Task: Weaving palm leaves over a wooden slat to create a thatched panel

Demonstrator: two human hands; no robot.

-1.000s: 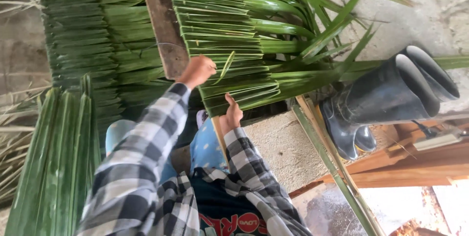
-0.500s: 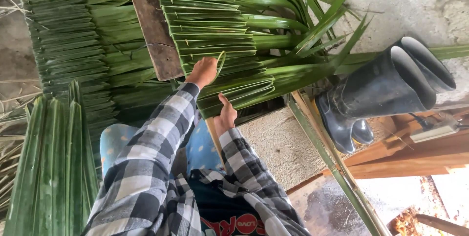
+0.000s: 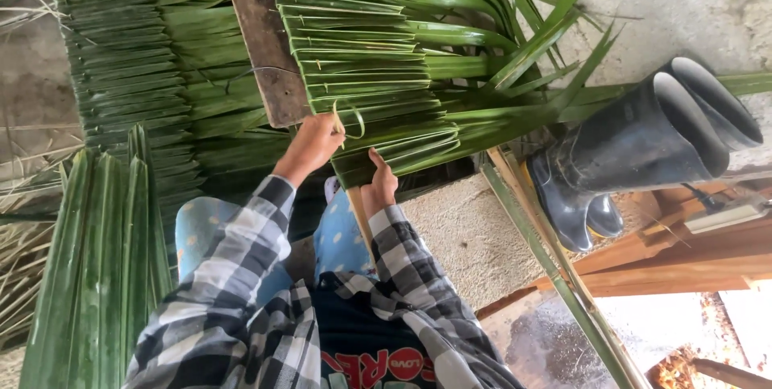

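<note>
1. Bottom centre of frame: checked flannel sleeves [image 3: 241, 300], blue dotted trousers [image 3: 338, 244] underneath. Seated posture, knees tucked under the work, so the panel sits within easy arm reach.
2. Lower left: bundle of long green fronds [image 3: 88, 276], stacked lengthwise beside the left leg. Judged as stock kept close at hand.
3. Centre: left hand [image 3: 312, 146] closed in a pinch on a thin pale-green strip [image 3: 347, 119]; strip loops up just above the knuckles. Tight finger pinch, likely to keep tension on the strip.
4. Just right of it: right hand [image 3: 379, 184] at the lower edge of the folded leaf panel [image 3: 362, 51], thumb up against the last fold. Fingers hidden behind the leaf, so closed or open cannot be told. Looks like bracing the newest fold flat.
5. Panel runs from centre to top of frame: folded leaves overlapped in tight rows over a slat, loose leaf tips fanning out to the right.
6. Left of panel: brown wooden plank [image 3: 261, 35], lying along the panel's edge.
7. Upper left: second layered leaf panel [image 3: 121, 59], flat, apart from the hands.
8. Right: pair of dark rubber boots [image 3: 643, 148], lying on their sides near timber boards [image 3: 683, 268] at lower right.
9. Farthest, top right: bare concrete floor [image 3: 724, 11].
</note>
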